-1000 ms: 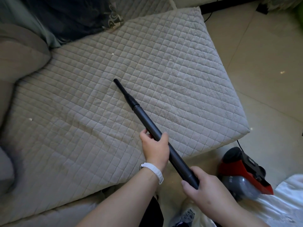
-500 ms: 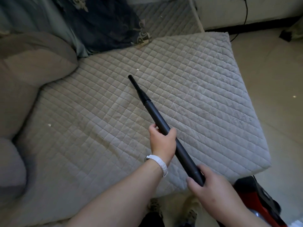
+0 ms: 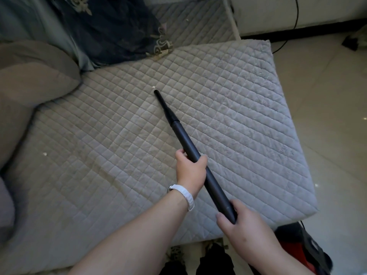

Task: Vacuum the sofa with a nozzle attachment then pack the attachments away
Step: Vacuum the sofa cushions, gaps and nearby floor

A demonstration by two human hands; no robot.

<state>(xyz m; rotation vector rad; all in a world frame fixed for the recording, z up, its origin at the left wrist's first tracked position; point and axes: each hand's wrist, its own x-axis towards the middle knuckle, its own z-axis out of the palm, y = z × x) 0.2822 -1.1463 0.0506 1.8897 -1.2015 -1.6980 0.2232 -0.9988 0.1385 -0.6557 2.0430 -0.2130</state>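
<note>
Quilted grey sofa (image 3: 99, 145), tiled floor (image 3: 327, 96) beside; left hand (image 3: 190, 169) and right hand (image 3: 244, 225) grip the wand (image 3: 185, 139).

I see the quilted sofa seat (image 3: 238, 120) carrying a pale crumb (image 3: 153, 87) near its middle, a second crumb (image 3: 45, 154) toward its left, a dark patterned cloth (image 3: 111, 32) at the back and a grey cushion (image 3: 33, 72) at the left.
</note>
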